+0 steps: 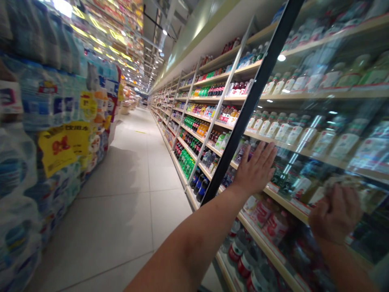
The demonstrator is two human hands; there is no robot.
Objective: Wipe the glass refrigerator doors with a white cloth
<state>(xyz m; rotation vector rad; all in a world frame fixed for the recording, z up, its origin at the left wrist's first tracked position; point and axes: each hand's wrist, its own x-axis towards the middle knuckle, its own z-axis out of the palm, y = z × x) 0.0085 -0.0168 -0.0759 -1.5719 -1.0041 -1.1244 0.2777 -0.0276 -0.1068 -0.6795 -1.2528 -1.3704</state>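
My left hand (254, 169) lies flat on the glass door (322, 162) of a drinks cabinet, fingers stretched upward, with nothing in it. The door's dark frame (243, 117) runs just left of that hand. Lower on the right, my right hand (337, 213) presses a crumpled pale cloth (343, 181) against the same glass; its fingers are slightly blurred and cover part of the cloth. Through the pane, rows of bottles with white labels (296, 132) stand on shelves behind both hands.
Open shelves of bottled drinks (197, 134) stretch away beyond the door frame. Packs of bottled water (45, 101) are stacked high on the left, with a yellow price sign (56, 150) hung on them. A pale tiled floor (127, 194) runs between.
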